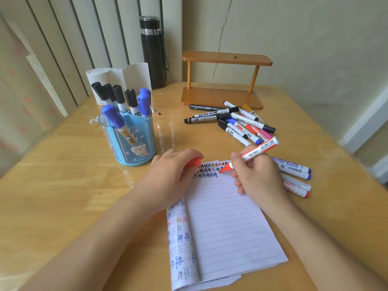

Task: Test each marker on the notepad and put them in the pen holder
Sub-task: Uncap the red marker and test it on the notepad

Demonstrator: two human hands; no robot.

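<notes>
Notepad [226,227] is being pinned at its top left by the left hand [168,175], a red cap [194,161] being clasped inside. A red marker [252,154] is being gripped by the right hand [258,175] at the notepad's top edge. The pen holder [130,139] is being kept beyond the notepad's left.
</notes>
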